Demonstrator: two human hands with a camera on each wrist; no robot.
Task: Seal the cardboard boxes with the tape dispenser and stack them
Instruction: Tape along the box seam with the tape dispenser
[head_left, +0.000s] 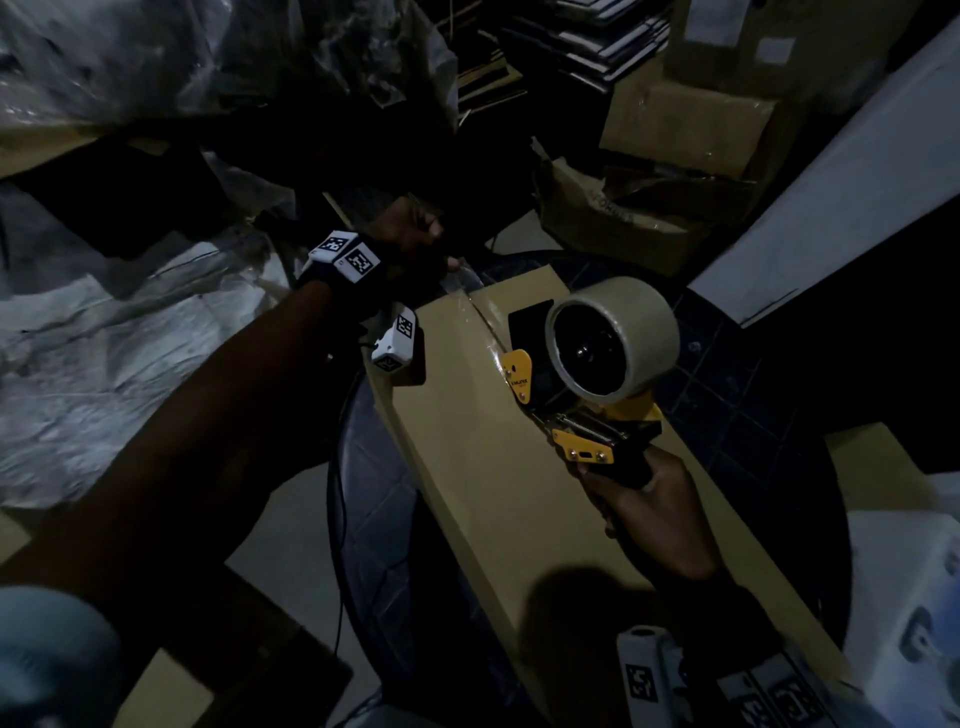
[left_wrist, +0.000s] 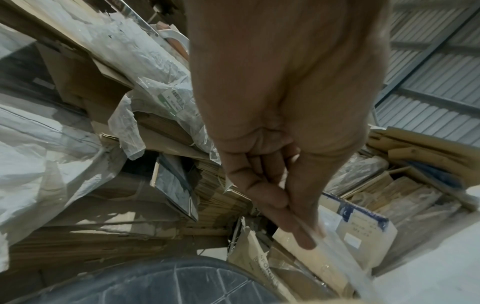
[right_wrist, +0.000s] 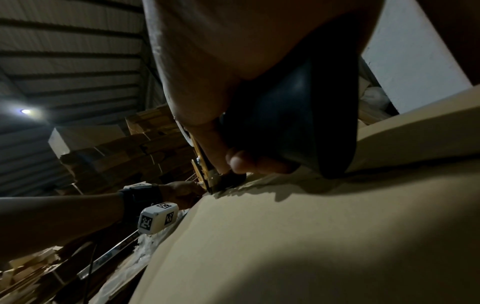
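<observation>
- Box (head_left: 467, 467): matt tan cardboard, smooth.
- Tape roll (head_left: 618, 332): glossy clear film, pale.
- Dispenser (head_left: 587, 441): yellow painted metal plates, black handle.
- Sheeting (left_wrist: 52, 144): crinkled, translucent plastic.
- Stool (left_wrist: 155, 288): dark, dusty plastic.

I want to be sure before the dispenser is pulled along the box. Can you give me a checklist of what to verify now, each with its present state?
1. Right hand grips the tape dispenser by its handle: ok.
2. Dispenser front rests on the top of the cardboard box: ok.
3. Left hand pinches the free tape end at the box's far edge: ok.
4. Tape runs from the far edge to the dispenser: ok.
5. Tape follows the flap seam: cannot tell, the picture is too dark.
6. Enough tape on the tape roll: ok.
</observation>
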